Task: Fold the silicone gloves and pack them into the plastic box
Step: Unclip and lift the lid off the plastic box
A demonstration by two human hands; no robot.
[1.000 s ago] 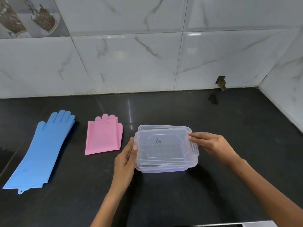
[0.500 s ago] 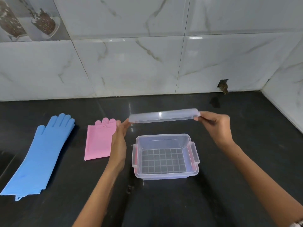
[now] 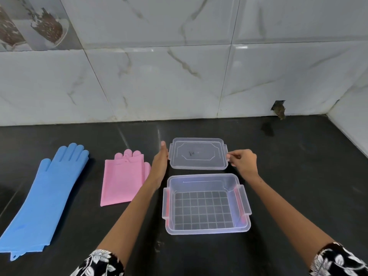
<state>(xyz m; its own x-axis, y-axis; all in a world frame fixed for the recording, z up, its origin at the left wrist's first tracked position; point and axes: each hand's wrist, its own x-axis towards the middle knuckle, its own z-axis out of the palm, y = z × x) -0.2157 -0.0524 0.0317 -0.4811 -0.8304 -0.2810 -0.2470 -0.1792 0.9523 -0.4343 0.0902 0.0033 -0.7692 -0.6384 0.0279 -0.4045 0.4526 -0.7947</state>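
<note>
— Looking at it from here, how far along would you say she is?

— Early, I'd judge; the box stands open and bare inside, its lid off and lying just behind it on the tabletop; the left hand is flat, fingers together, pressed against the lid's left edge; the right hand pinches the lid's right tab between thumb and fingertips.

— And the gloves?

— The pink glove looks already folded, just left of the left forearm; the blue glove lies full length, unfolded, farther left; neither is in the box; so one fold and all the packing are left, then the lid, I suppose.

— Room to work?

— Plenty, I think; the tabletop is open in front of the box and off to the right, up to the side wall; behind the lid there is bare space before the tiled wall; the blue glove's cuff sits close to the lower left corner of my view, so I cannot tell how near the tabletop's edge it lies.
</note>
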